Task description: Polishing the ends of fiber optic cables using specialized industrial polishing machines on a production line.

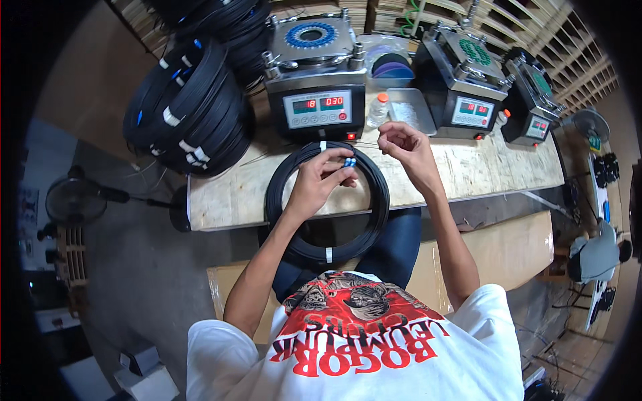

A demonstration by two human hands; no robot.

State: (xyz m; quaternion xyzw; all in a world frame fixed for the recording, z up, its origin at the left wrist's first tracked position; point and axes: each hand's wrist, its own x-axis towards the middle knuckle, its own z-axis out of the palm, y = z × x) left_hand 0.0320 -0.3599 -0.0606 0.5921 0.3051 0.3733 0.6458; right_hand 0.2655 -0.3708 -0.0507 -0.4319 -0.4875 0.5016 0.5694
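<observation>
A black coil of thin cable (287,175) with white tape bands lies half on the plywood bench (481,167) and hangs over its front edge. My left hand (321,180) is above the coil's middle, fingers closed on small blue and white pieces (349,162). My right hand (404,144) is raised to the right of it, fingertips pinched on a thin strand of the cable near the front of the grey machine (317,80) with red number displays.
A stack of black cable coils (190,107) fills the bench's left end. Two more grey machines (461,83) (531,100) stand to the right, with a small bottle (378,110) and a metal tray (411,110) between. Cardboard boxes (508,250) lie under the bench. A fan (73,197) stands at left.
</observation>
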